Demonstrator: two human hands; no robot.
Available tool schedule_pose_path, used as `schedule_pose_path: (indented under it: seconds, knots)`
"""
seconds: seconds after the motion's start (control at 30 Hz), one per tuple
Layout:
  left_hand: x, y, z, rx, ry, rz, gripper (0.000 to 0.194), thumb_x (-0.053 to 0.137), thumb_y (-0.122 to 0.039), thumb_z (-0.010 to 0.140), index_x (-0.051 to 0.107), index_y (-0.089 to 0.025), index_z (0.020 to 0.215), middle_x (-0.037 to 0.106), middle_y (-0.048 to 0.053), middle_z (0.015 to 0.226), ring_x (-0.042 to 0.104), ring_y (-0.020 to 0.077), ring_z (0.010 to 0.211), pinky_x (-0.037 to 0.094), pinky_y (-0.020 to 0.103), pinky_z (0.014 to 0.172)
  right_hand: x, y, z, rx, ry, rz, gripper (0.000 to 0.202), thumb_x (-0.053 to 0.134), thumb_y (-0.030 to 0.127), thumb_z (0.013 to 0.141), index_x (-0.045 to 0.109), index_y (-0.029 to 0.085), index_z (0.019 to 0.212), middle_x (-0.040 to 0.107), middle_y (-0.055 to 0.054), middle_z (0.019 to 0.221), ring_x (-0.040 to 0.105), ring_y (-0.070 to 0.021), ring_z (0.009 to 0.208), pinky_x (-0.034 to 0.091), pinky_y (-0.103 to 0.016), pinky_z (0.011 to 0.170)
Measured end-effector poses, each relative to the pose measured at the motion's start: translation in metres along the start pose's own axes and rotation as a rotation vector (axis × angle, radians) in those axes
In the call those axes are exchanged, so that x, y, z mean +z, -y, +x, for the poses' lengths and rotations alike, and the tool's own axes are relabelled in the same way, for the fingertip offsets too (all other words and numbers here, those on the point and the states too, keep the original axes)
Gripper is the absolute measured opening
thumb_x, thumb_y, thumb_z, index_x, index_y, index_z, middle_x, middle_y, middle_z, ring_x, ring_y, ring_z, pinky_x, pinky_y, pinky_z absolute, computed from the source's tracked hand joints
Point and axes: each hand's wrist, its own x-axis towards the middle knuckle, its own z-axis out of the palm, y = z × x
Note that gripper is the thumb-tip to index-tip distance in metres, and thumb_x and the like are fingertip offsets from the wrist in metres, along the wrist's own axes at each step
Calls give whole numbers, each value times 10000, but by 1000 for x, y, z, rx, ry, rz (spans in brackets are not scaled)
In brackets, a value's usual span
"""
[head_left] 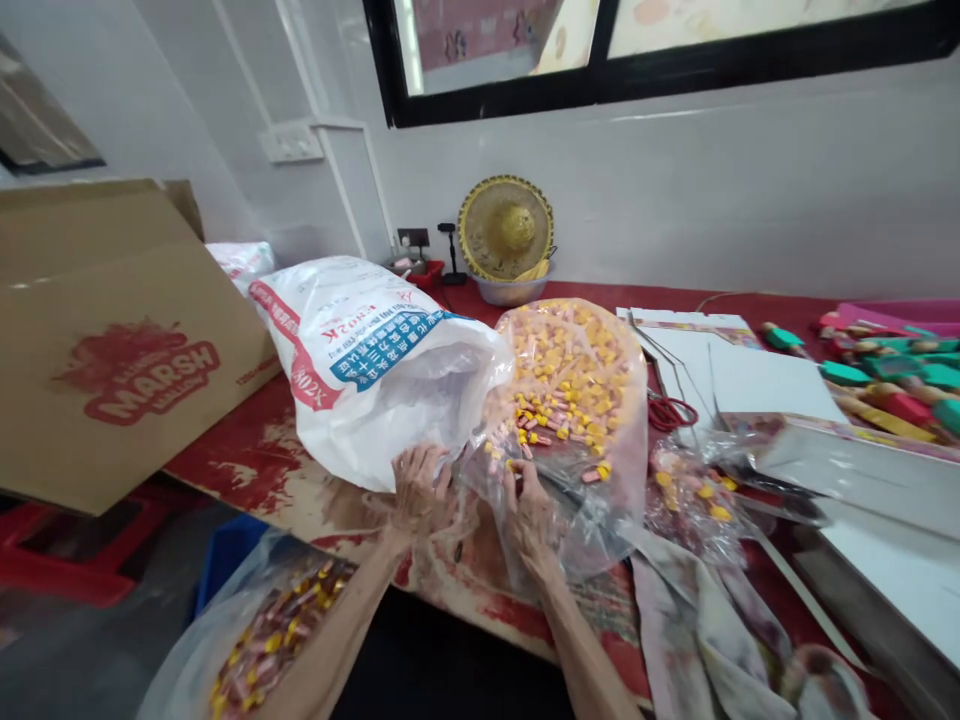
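Observation:
My left hand (421, 485) is closed at the lower edge of a white printed sack (345, 300), fingers curled; what they hold, if anything, is hidden. The sack lies on its side with its mouth toward the right. At the open mouth of a clear plastic bag (626, 400) is my right hand (529, 508), its thumb and finger pinched around a small yellow-and-pink piece (513, 465). Many similar pieces (570, 370) fill that bag, and some lie loose near its mouth. Below my left forearm, another clear bag holds more pieces (281, 635).
A cardboard box (97, 330) stands at the left. Behind are a straw hat (506, 228) and a bowl (512, 291). To the right lie red-handled scissors (670, 412), white card boxes (772, 380), green-topped items (900, 370) and a stained cloth (697, 620). A blue bin (225, 560) sits below the table.

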Motion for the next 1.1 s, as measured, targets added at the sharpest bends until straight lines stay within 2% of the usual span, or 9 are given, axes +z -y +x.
schedule_pose_path:
  seconds: [0.17,0.37,0.5,0.6,0.67,0.8,0.93,1.0,1.1]
  knots:
    - [17,-12,-38,-10,165,-99,160,556,-203,959,707,-257,955,769,70,965,703,263,954,516,401,872,-5,8,-3,55,-13,59,443,458,634,974,618,242,846,703,-34,750,623,-198,655,454,-295,652]
    - [20,-24,-43,-76,299,-265,166,581,-202,940,687,-274,1046,775,38,986,728,242,958,558,383,887,14,26,-17,209,-70,305,369,493,584,985,614,243,906,694,-18,821,624,-180,701,497,-288,689]
    - [4,-28,-45,-163,368,-448,202,568,-308,983,631,-270,1171,771,48,1072,748,232,973,595,372,876,17,23,-28,197,72,376,346,517,544,972,639,238,864,668,-4,775,604,-178,686,495,-286,673]
    - [-9,-27,-47,-209,364,-564,233,528,-384,1015,579,-260,1206,754,57,1127,748,219,1019,604,351,880,3,12,-30,116,277,311,346,550,509,966,659,231,793,645,3,731,591,-175,672,469,-279,651]
    - [-14,-27,-44,-190,401,-563,221,490,-411,1039,577,-262,1177,750,44,1075,745,206,974,597,330,857,-9,3,-29,21,317,217,344,550,474,975,673,226,771,659,-8,758,605,-179,710,469,-279,678]
    - [-13,-30,-30,-42,502,-258,121,496,-339,1013,587,-260,998,706,28,899,709,217,881,542,318,805,-23,-17,-10,-72,71,34,308,476,373,1017,730,206,974,715,-58,956,631,-190,830,502,-305,803]
    - [-9,-36,-8,33,623,-54,38,529,-271,960,558,-250,948,675,19,849,685,215,845,489,303,784,-19,-38,29,-117,-127,-103,341,409,267,1021,709,179,1158,699,-116,1110,641,-228,998,515,-350,899]
    - [-10,-36,1,-19,692,-71,35,533,-276,954,556,-250,951,671,-4,817,679,200,809,470,285,756,-12,-45,46,-127,-154,-208,381,414,235,1015,676,173,1286,669,-141,1233,640,-239,1061,517,-338,874]
    - [-13,-35,3,-152,715,-151,75,539,-323,960,570,-254,957,661,-34,767,660,178,741,457,267,712,-2,-52,59,-171,-59,-400,439,439,202,1023,628,203,1419,648,-135,1317,652,-229,1041,494,-290,782]
